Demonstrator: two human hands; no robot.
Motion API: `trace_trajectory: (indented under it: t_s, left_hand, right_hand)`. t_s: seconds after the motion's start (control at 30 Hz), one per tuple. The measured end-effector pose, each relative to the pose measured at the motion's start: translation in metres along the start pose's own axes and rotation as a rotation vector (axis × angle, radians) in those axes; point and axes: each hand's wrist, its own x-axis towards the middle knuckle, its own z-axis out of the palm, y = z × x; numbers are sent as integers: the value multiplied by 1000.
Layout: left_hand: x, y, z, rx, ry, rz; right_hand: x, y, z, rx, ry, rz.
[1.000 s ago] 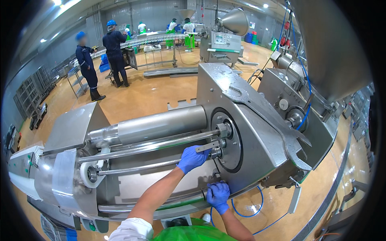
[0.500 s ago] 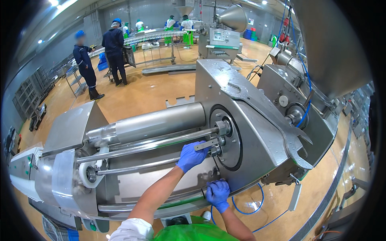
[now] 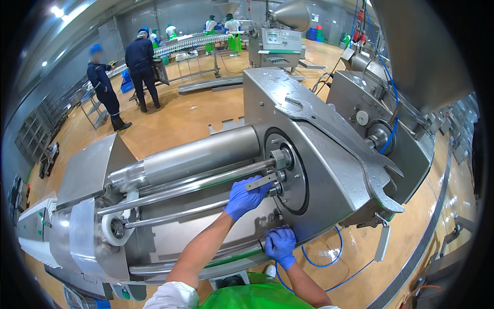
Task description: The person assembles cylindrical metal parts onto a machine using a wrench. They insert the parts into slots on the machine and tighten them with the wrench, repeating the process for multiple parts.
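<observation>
My left hand (image 3: 242, 198), in a thin blue-violet glove, is closed at a small flat metal bar with holes (image 3: 261, 182). The bar lies just in front of the rods' hex fittings on a round steel plate (image 3: 297, 193). My right hand (image 3: 281, 244), gloved the same, curls over the lower edge of the steel machine housing, beside the end of the thick front rail (image 3: 234, 260). Its fingertips are partly hidden. Between the housing and the left-hand block run polished rods (image 3: 190, 186) and a wide cylinder (image 3: 203, 149). A white ring (image 3: 114, 229) surrounds the lower rod's far-left end.
A large forked flat steel tool (image 3: 334, 136) rests on top of the housing. A blue hose (image 3: 337, 252) loops over the floor at right. Two people in dark clothing (image 3: 140, 67) stand at back left, near a conveyor (image 3: 190, 45). A big steel hopper (image 3: 419, 56) hangs at upper right.
The view has shifted slightly, so the machine sits a little differently in the picture. Both hands keep nearly the same places on it, and the metal bar has barely moved.
</observation>
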Motion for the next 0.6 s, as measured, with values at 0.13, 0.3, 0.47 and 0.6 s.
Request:
trace_trajectory:
  t_s: [0.13,0.3,0.47,0.6]
  left_hand:
    - [-6,-1,9,123,313,229]
    - [-6,-7,9,188,179,228]
    - [-2,4,5,118,110,18]
    - [-11,4,4,230,286,292]
  right_hand:
    - [-4,1,3,-3,0,11]
    - [-2,1,1,-17,-29,14]
    - [-1,1,1,-11,-5,-1]
    - [0,0,2,-25,23,-20]
